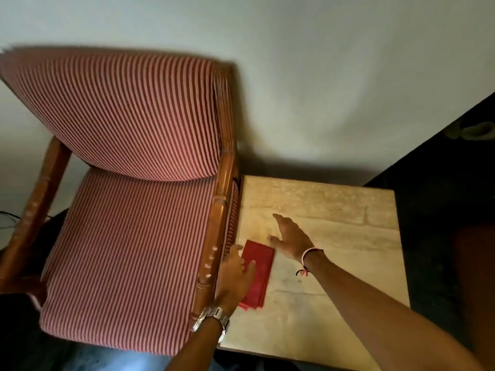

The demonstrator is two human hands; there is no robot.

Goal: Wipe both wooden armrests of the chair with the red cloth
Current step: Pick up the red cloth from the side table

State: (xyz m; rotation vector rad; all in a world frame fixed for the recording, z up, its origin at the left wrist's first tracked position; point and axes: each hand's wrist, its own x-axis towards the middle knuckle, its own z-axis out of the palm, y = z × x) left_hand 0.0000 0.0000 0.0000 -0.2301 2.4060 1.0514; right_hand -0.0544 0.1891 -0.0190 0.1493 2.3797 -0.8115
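So the left hand (235,274) is resting right on the red cloth (258,274), thumb lying across the top of it and fingers on its chair-side edge. Looks like a loose press more than a real grip; whether any fingers are tucked under the edge, I can't tell. The right hand (290,239) is open and flat, fingers spread, holding nothing, hovering at the far corner of the cloth, maybe just touching it.

The cloth is folded into a narrow strip on the pale side table (334,263), long axis running from the person toward the wall, tilted slightly, pretty much parallel to the near armrest (214,247). That armrest is just to the left of the cloth, basically beside the left wrist, so the left hand is clearly the closer 1 for both pickup and first wipe. The 2nd armrest (40,194) is across the striped seat (128,250), well apart.

My guess is lift and swing left. Plenty of bare table to the right, but the chair frame sits tight against the table edge, so knuckles could clip it.
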